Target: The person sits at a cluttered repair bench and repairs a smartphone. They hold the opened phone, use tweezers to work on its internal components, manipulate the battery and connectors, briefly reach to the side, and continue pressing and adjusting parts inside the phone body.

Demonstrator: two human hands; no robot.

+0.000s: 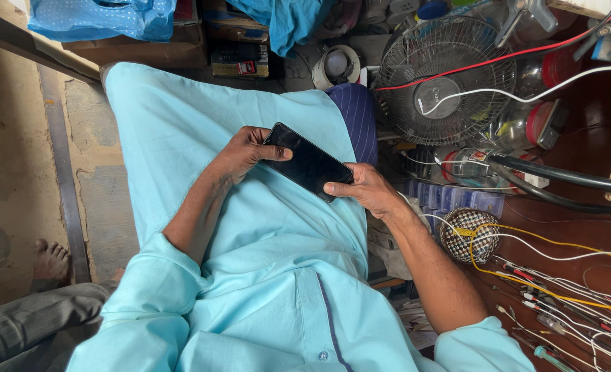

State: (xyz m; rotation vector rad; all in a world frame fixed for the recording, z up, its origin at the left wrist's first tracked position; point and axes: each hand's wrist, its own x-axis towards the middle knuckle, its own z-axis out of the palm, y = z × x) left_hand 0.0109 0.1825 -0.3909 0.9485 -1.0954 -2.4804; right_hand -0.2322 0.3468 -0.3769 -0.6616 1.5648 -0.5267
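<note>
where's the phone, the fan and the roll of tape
phone (308,162), head view, middle of its dark screen
fan (445,81), head view, on its wire grille
roll of tape (337,67), head view, on the roll's pale rim

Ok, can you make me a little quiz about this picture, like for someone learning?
1. True or false: both hands hold the black phone.
2. Which hand grips its upper end: the left hand or the right hand?
3. What round wire-caged thing stands beyond the phone?

Key:
1. True.
2. The left hand.
3. A small fan.
</note>
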